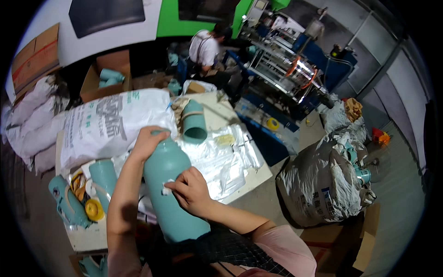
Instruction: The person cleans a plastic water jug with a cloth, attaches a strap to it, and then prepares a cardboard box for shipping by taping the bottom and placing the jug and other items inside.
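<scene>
A large teal plastic bottle-shaped shell (177, 224) leans in front of me, its lower end close to my lap. My left hand (150, 142) is closed around its narrow neck at the top. My right hand (190, 191) pinches a small white wad (166, 189) against the shell's side; whether it is cloth or paper I cannot tell. Beyond the shell, a teal cylinder with a handle (194, 121) lies on the table with its hollow end toward me. More teal jugs, one with a handle (67, 201), lie at the table's left beside a yellow tape roll (94, 210).
A stuffed white sack (117, 122) covers the table's back left, and clear plastic bags (221, 161) lie on its right. A large filled sack (314, 184) stands to the right. A co-worker (204, 51) sits at the back near a machine (286, 64). A cardboard box (108, 90) holds teal parts.
</scene>
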`<move>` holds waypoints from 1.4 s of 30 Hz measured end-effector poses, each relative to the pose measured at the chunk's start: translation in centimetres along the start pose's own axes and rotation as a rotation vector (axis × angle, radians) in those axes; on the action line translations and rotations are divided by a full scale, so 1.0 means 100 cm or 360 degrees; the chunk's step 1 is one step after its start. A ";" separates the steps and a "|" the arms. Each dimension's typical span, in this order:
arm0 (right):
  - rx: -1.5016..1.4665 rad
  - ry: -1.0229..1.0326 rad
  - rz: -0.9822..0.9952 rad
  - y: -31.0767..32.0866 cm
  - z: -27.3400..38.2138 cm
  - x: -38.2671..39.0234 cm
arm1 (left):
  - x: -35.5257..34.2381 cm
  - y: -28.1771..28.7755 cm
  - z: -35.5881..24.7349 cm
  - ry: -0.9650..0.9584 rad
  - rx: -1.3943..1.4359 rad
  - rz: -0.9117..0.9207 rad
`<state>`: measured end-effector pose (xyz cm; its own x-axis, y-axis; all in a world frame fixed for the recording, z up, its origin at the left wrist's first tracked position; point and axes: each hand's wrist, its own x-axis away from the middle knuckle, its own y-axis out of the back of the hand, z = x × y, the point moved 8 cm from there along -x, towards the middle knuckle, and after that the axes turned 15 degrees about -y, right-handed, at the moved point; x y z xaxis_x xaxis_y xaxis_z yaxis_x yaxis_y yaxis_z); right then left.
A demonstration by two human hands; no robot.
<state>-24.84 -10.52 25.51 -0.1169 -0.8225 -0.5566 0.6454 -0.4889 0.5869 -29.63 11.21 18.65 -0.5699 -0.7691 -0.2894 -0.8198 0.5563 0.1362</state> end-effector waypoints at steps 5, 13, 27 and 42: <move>0.0149 0.0130 -0.0131 0.000 -0.015 -0.030 | -0.019 0.006 0.009 -0.0009 0.0013 -0.0032; 0.0054 -0.0001 0.0005 -0.005 -0.017 -0.014 | -0.007 0.008 0.000 0.0142 0.0074 -0.0090; -0.0192 -0.0185 0.0104 -0.001 -0.029 0.028 | 0.002 0.015 -0.004 0.0065 -0.0118 -0.0154; -0.0109 -0.0055 -0.0083 0.009 -0.041 -0.040 | -0.002 -0.003 -0.012 0.0082 0.0044 0.0020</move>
<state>-20.71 -6.45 25.87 -0.1769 -0.8066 -0.5641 0.6875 -0.5114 0.5156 -29.33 10.80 19.78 -0.5828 -0.7768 -0.2387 -0.8111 0.5738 0.1130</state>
